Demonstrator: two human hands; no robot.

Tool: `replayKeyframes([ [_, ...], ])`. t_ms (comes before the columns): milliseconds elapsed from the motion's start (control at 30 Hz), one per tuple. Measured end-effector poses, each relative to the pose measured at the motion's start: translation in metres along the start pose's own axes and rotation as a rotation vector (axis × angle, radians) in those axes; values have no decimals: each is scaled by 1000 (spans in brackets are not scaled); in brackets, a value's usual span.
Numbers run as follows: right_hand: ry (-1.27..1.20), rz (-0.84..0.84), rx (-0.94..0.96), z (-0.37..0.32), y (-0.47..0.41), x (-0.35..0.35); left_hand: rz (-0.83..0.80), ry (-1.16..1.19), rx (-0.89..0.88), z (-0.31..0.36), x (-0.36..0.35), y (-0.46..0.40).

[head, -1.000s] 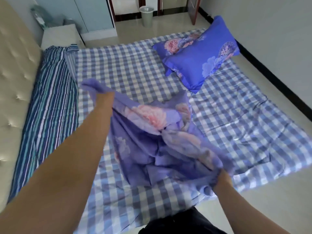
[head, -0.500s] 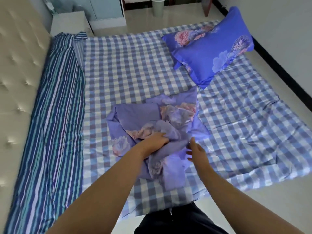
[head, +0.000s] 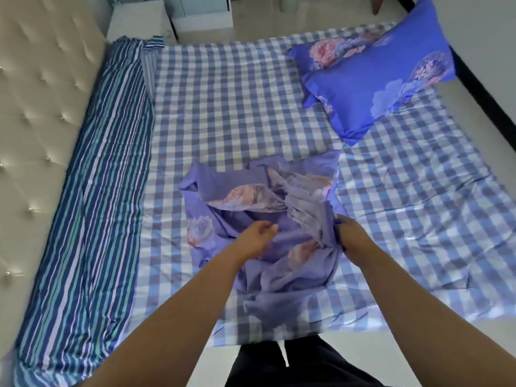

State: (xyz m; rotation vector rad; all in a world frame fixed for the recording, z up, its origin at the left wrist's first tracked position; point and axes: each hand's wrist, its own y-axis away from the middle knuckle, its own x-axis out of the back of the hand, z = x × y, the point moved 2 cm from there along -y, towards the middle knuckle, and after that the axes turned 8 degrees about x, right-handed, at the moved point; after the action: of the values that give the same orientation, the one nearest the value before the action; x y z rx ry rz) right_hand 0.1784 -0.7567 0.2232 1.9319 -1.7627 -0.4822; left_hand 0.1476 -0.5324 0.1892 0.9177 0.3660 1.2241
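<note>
Pillowcase (head: 223, 182) now lies crumpled on the checked sheet (head: 229, 107) near its front edge, no longer held aloft; my left grip (head: 258, 238) has let go, loosely curled above it, and my right grip (head: 349, 233) pinches its right fold, likely seeking the opening. The blue pillow (head: 377, 79) lies well apart; only the cloth's tangle hinders me
</note>
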Motion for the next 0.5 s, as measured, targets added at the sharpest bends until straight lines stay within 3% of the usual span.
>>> replayKeyframes([
  [100,-170,-126,28,-24,23,16,259,-360,-106,9,-1,-37],
  [233,-440,43,-17,-32,25,54,365,-581,-206,45,-25,-69],
  [333,-607,145,0,-40,17,83,356,-813,-71,64,-45,-81],
  [400,-691,230,90,-51,11,105,355,-803,-13,69,-45,-92],
  [500,-615,251,199,-60,1,144,293,-660,250,74,-23,-103],
])
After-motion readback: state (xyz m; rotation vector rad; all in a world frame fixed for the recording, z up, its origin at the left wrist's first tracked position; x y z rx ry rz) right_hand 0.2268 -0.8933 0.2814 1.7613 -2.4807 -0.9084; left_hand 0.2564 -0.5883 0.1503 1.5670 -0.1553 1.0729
